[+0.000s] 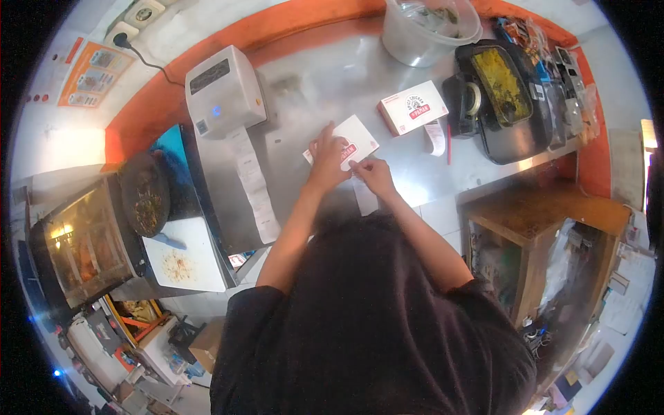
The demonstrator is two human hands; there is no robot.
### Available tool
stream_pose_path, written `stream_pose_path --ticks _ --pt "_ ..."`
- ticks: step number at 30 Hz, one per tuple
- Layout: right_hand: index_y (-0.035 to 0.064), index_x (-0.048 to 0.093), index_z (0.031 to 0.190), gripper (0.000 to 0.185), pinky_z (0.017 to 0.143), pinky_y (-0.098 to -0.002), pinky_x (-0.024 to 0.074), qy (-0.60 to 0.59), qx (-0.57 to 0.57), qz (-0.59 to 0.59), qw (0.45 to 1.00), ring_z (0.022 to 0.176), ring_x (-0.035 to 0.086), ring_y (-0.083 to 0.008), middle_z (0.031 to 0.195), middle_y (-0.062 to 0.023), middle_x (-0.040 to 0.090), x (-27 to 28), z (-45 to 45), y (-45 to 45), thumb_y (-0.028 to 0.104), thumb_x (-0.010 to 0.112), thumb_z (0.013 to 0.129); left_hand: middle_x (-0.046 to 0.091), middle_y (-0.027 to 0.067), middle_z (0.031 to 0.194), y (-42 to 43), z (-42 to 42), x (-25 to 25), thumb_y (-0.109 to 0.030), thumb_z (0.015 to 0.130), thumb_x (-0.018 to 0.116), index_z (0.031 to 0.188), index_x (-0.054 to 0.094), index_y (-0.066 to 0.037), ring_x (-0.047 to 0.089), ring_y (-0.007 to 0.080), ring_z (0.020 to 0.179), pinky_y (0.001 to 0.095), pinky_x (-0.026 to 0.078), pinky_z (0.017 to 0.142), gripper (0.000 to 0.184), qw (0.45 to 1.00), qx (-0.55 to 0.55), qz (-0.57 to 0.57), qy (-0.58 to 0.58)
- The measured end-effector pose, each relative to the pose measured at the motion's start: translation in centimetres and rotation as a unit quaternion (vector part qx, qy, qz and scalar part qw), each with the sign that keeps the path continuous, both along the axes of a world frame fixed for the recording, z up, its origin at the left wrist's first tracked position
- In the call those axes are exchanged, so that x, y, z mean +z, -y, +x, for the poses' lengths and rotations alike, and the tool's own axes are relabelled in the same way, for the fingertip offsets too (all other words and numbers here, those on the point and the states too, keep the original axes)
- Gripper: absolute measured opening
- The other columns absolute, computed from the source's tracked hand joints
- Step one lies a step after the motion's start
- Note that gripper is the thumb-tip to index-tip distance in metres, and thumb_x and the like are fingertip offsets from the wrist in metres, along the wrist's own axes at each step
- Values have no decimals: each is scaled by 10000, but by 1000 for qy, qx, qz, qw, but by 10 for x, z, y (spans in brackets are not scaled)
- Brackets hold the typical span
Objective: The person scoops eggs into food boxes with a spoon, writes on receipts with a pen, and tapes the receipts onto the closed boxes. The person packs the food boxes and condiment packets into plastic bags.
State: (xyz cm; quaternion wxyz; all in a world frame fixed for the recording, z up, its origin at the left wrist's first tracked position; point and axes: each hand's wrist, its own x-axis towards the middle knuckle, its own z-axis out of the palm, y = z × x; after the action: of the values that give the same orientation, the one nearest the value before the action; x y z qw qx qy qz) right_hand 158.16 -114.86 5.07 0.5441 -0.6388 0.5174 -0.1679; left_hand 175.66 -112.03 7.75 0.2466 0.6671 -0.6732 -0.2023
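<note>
A white carton food box [360, 131] with red print lies on the metal counter. My left hand [327, 162] lies across its left part, with fingers over the top and the thumb near the front edge, holding it. At that front edge, the fingers of my right hand [375, 178] are pinched together on a printed receipt strip [365, 198], which hangs down toward my body. The strip's upper end is hidden by my fingers. A second matching box [415, 108] stands to the right, with a curled receipt [435, 138] hanging at its front.
A receipt printer [225, 93] stands at the left with a long paper strip [254, 187] running toward me. Behind are a clear plastic tub [430, 38] and, at right, a black tray [515, 138] with a yellow-stained container [503, 83]. A white cutting board [197, 249] lies lower left.
</note>
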Motion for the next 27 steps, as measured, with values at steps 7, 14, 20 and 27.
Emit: stream_pose_path --ticks 7,14,20,27 --pt "-27 716 801 348 592 -311 455 66 -4 -5 998 601 565 -134 661 -106 661 -12 -11 -2 300 682 914 236 215 1548 1 4 -8 -230 606 846 1146 523 -111 217 393 1437 540 186 1096 640 1000 3 8 -16" --pt "-13 685 793 305 657 -420 516 -212 50 -110 970 651 661 -298 714 -176 671 8 -17 2 284 750 816 272 198 1526 -2 6 2 -290 597 860 1135 527 -120 246 372 1422 533 183 1096 655 999 -30 4 -27" --pt "-25 632 948 294 677 -404 546 -125 50 -30 990 708 686 -269 779 -136 684 -29 -35 -32 170 768 775 291 190 1520 -3 4 6 -330 619 857 1117 558 -115 266 356 1411 529 179 1103 619 1000 -17 8 -18" --pt "-1 594 965 204 699 -293 515 101 -17 38 994 794 634 -167 884 -77 643 65 -64 -9 4 670 776 339 212 1491 -4 9 -3 -338 764 775 1235 541 -80 358 373 1352 497 212 1130 586 997 17 -41 -57"
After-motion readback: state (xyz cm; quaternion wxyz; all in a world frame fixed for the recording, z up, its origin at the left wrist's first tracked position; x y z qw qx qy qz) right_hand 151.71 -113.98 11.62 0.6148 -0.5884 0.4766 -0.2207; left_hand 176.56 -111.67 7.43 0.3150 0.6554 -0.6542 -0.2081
